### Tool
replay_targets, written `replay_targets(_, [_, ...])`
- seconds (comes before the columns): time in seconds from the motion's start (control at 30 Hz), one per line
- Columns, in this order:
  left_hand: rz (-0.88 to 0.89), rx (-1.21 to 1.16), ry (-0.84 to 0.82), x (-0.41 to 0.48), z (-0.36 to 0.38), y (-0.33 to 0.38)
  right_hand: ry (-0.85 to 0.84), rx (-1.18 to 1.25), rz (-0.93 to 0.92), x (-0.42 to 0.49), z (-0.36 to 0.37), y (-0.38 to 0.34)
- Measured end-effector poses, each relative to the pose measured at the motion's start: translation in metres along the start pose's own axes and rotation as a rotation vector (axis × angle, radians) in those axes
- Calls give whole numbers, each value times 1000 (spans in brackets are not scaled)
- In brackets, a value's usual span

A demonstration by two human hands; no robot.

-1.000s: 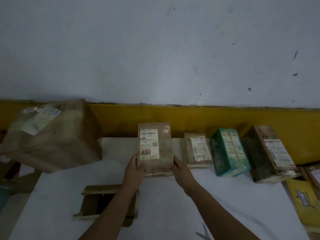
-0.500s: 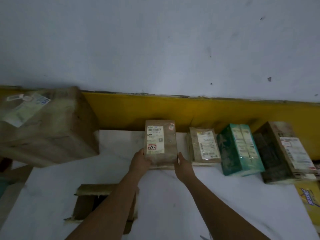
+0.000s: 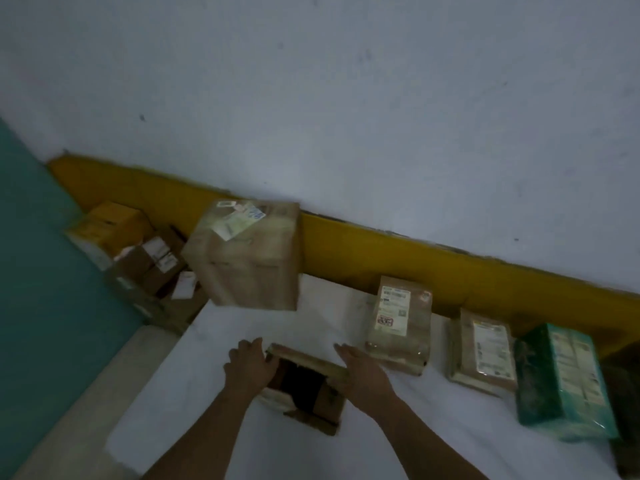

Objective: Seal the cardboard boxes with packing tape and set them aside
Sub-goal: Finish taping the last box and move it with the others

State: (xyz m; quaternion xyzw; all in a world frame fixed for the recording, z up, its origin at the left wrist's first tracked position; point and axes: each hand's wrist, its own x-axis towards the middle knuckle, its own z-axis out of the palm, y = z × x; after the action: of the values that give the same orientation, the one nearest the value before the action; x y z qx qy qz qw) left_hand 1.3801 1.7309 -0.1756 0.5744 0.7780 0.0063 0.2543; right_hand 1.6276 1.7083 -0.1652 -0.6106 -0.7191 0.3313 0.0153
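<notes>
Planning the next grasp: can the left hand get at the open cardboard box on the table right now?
Probably yes. The left hand is right at the open cardboard box's left edge, fingers fairly straight, nothing between them. The right hand sits at its right side, not blocking.

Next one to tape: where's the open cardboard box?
The open box sits low centre in the head view on the white table, between the left hand and right hand.

The one head-worn camera looks forward and down, tilted, from close above the tabletop (image 3: 450, 431) toward the wall (image 3: 346, 98).
</notes>
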Motion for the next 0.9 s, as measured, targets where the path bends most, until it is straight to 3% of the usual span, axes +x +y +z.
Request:
replay_targets(0.07, [-120,-108,-65,-15,10,-20,-28,-102,17,4,16,-11])
replay_targets(0.17, [-380,-678,-186,-35,23,-34,68,-274,63,5,33,-26])
replay_targets(0.23, [-526,-1043,-271,-51,24,-31,75,-284,84,0,34,-33])
replay_targets(0.33, [-605,-1327,-315,-65,39,-32,90,-204,77,-9,30,-35])
replay_targets(0.67, [-562,-1420,-517,-155,60,-1,-10,-100,206,-84,14,13])
replay_targets(0.8, [-595,-1446,-486,-188,81,22,-4,-125,213,-114,15,42])
replay_targets(0.9, [-611,-1554,-466,-209,102,37,65,-259,101,-133,28,56])
